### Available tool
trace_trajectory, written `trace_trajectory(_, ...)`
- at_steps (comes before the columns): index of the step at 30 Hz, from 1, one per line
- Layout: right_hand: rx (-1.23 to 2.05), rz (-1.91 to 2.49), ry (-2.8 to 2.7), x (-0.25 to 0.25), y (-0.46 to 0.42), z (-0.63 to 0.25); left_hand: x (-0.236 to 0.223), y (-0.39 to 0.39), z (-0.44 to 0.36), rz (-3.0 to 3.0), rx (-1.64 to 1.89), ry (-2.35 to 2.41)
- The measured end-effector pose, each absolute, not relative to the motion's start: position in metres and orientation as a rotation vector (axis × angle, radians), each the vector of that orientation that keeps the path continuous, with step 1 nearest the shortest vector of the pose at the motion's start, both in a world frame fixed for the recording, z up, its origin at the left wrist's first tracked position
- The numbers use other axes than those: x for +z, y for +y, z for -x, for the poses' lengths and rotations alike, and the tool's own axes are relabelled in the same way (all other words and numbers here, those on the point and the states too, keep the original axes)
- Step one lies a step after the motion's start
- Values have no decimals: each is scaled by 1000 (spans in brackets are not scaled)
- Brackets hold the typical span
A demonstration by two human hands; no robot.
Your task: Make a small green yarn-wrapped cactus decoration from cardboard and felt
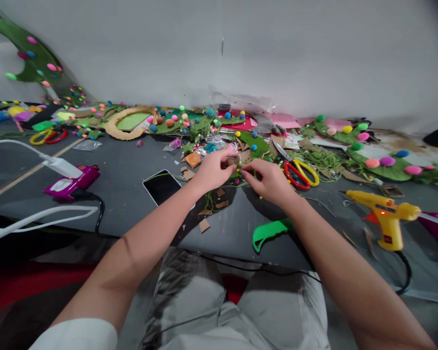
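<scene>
My left hand (216, 169) is closed, thumb and fingers pinched around a small brownish piece (232, 162) that its fingers largely cover. Close beside it, my right hand (268, 179) has thumb and forefinger pressed together at the same spot; what they grip is too small to make out. Tiny coloured balls and green bits (236, 179) show just under the fingertips. Behind the hands lies a green felt piece with pompoms (257, 145). Red-and-yellow-handled scissors (295, 170) rest right of my right hand, by a heap of green yarn (324, 163).
A phone (161, 187) lies left of my left forearm. A green-handled cutter (270, 232) sits near the table edge, under my right forearm. A yellow glue gun (387, 211) with a lit red light stands at right. Left are a purple device (73, 183), white cables and a cardboard ring (113, 127).
</scene>
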State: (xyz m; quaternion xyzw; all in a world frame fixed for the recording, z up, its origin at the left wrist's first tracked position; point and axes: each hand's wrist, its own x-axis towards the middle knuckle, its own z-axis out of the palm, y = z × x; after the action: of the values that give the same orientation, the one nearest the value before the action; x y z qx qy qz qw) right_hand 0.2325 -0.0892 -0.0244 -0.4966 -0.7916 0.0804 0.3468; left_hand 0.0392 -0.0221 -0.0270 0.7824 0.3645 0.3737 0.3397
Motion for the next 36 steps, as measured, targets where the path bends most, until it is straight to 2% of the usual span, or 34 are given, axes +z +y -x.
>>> trace_trajectory(4,103,1326,-2029,-24,-88,-236,-25,-23,-38,-2049,852,869)
trace_trajectory(9,136,1290,-1961,-24,-86,-239,-20,-23,-37,-1840,743,695)
trace_trajectory(16,292,1226,-1880,-30,-82,-235,-19,-23,-40,-1570,871,589)
trace_trajectory(25,278,1242,-1949,-32,-85,-227,-25,-21,-46,-1452,984,728)
trace_trajectory(31,220,1276,-2034,-30,-90,-225,-31,-18,-44,-1722,1039,925)
trace_trajectory(36,79,1267,-2038,-23,-90,-233,-31,-21,-43,-1918,933,851)
